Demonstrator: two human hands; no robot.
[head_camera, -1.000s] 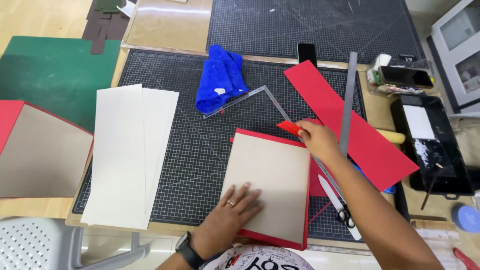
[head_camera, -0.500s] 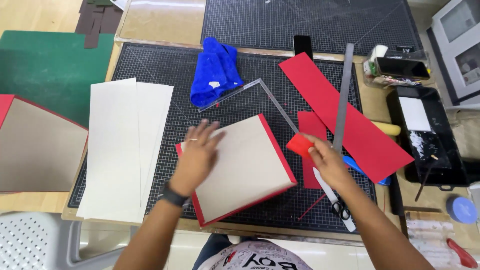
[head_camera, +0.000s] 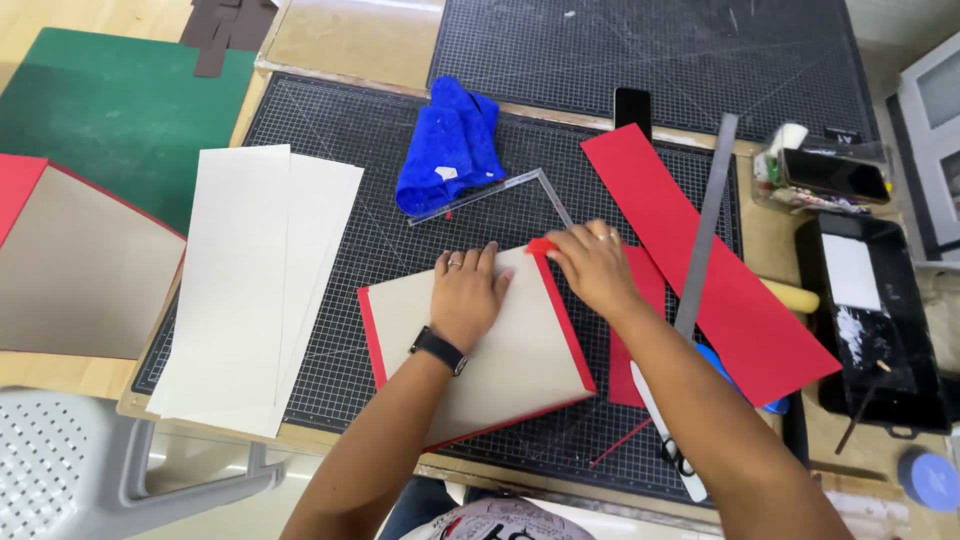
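A grey board wrapped in red paper (head_camera: 500, 355) lies tilted on the black cutting mat (head_camera: 330, 180). My left hand (head_camera: 468, 292) presses flat on the board near its upper edge, a watch on the wrist. My right hand (head_camera: 592, 265) pinches the red paper flap at the board's top right corner. A metal square ruler (head_camera: 505, 188) lies just beyond the board. Under my right forearm lie a small red sheet (head_camera: 640, 300) and white-handled scissors (head_camera: 665, 440).
A blue cloth (head_camera: 448, 145) sits behind the square. A long red strip (head_camera: 700, 250) and a steel ruler (head_camera: 706, 230) lie to the right, cream sheets (head_camera: 250, 280) to the left. A black glue tray (head_camera: 870, 320), a phone (head_camera: 632, 105) and a green mat (head_camera: 110, 120) surround the area.
The board has been turned further on the mat. My left hand shifted from its left edge to its top edge, and my right hand moved to the top right corner.
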